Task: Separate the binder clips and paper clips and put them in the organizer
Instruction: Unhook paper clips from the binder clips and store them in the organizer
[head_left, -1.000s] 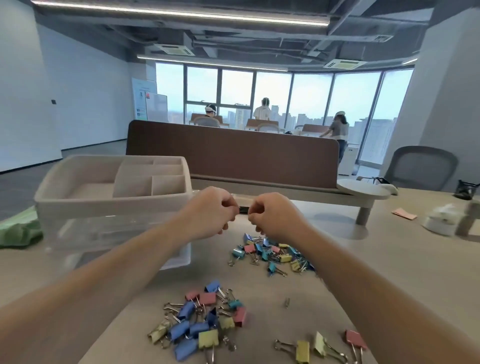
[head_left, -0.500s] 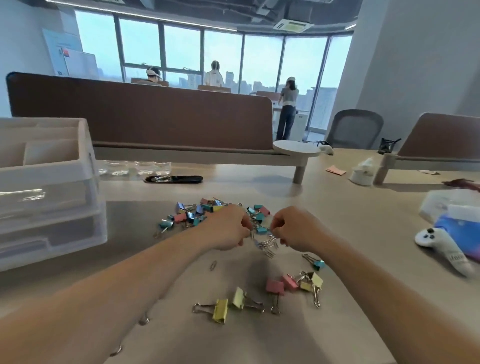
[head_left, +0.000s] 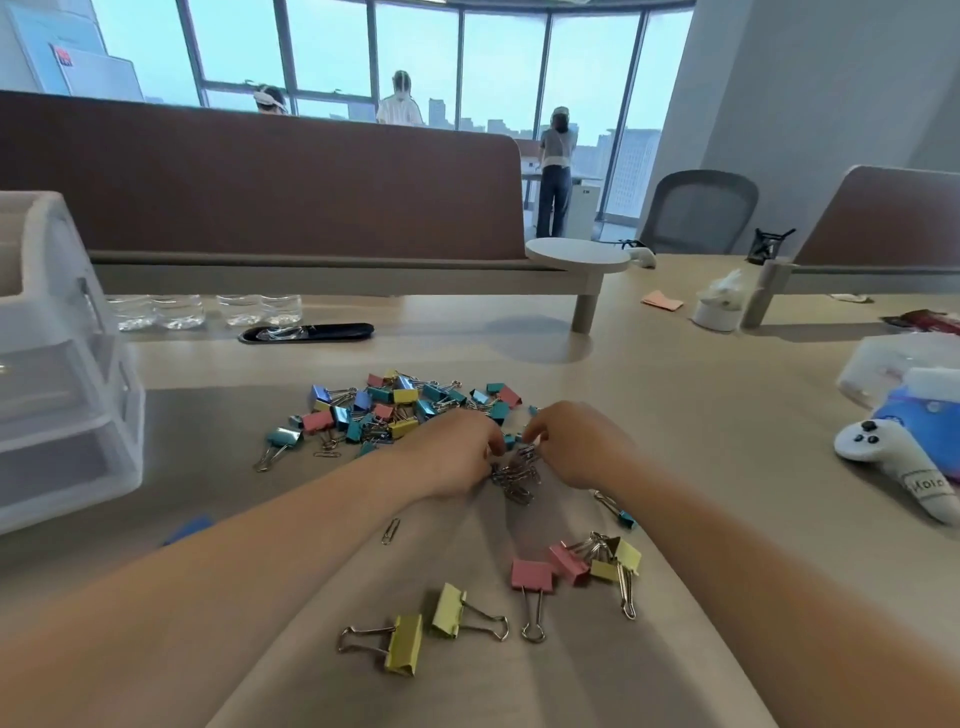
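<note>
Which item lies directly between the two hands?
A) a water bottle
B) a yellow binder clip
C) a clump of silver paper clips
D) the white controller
C: the left hand and right hand meet at a clump of silver paper clips.

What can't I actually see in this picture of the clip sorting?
Head view:
Fingertips of the left hand and right hand: turned away behind the knuckles, so whether they pinch the paper clips is unclear.
Organizer: cut off by the left edge; its top compartments are out of sight.
Blue thing: mostly hidden by the left forearm, unidentifiable.
Binder clip pile: too tangled and small to count.
</note>
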